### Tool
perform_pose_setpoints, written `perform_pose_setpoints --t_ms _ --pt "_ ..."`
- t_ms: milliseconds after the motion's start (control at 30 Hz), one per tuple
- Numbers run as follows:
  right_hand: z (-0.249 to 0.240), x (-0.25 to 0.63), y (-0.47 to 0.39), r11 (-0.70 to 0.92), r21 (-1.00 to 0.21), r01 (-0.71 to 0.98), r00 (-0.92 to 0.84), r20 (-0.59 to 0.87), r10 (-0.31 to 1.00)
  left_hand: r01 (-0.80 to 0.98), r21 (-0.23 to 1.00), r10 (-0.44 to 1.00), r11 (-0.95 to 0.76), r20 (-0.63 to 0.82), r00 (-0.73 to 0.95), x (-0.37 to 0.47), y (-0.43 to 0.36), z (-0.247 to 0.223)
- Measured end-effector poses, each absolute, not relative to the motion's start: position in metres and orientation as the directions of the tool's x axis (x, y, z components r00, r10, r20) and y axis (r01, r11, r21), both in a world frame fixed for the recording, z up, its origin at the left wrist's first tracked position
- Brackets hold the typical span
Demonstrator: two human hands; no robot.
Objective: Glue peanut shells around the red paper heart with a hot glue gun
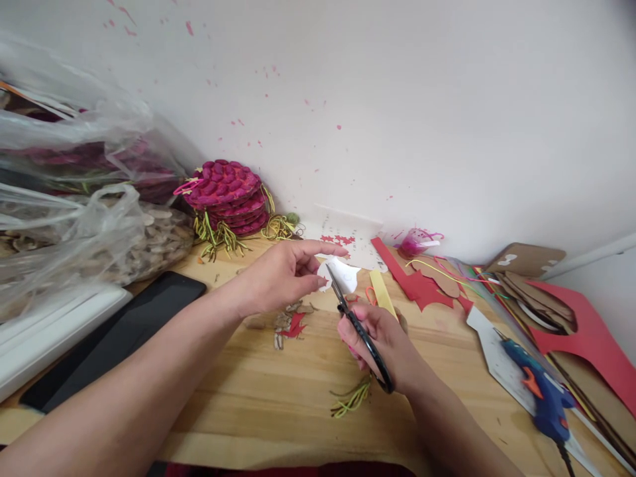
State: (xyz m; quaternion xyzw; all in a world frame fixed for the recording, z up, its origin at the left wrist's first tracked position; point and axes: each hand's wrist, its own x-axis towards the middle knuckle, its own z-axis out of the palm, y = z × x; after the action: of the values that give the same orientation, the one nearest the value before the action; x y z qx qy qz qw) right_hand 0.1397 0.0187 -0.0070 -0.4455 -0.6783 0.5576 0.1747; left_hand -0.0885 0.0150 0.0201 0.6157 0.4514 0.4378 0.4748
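Observation:
My right hand (pixel 382 338) grips a pair of scissors (pixel 365 344) with black handles, blades pointing up and away from me. A small piece of white paper (pixel 345 273) sits at the blades, which lie across it. My left hand (pixel 278 275) holds the paper's left edge near the thumb tip, its index finger stretched out above; the other fingers are partly hidden. Below my right hand a yellow-green yarn tassel (pixel 352 397) rests on the wooden table (pixel 248 417). Red and brown scraps (pixel 293 324) lie under my left hand.
Stacked magenta discs (pixel 226 192) with tassels stand by the wall. To the left are plastic bags (pixel 99 225) and a black phone-like slab (pixel 119 338). Red sheet offcuts (pixel 422 285), a yellow strip (pixel 382 295) and a blue glue gun (pixel 539 384) lie to the right.

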Motion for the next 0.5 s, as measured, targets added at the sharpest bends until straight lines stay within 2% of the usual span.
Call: perform_pose_setpoints --t_ms 267,500 --pt "-0.006 0.139 0.016 -0.056 -0.909 0.412 -0.514 -0.283 0.81 0.25 0.955 0.953 -0.157 0.08 0.293 -0.098 0.016 0.026" --pt "-0.01 0.144 0.021 0.012 -0.887 0.461 -0.569 -0.285 0.771 0.311 0.931 0.916 -0.19 0.055 0.396 -0.112 0.015 0.034"
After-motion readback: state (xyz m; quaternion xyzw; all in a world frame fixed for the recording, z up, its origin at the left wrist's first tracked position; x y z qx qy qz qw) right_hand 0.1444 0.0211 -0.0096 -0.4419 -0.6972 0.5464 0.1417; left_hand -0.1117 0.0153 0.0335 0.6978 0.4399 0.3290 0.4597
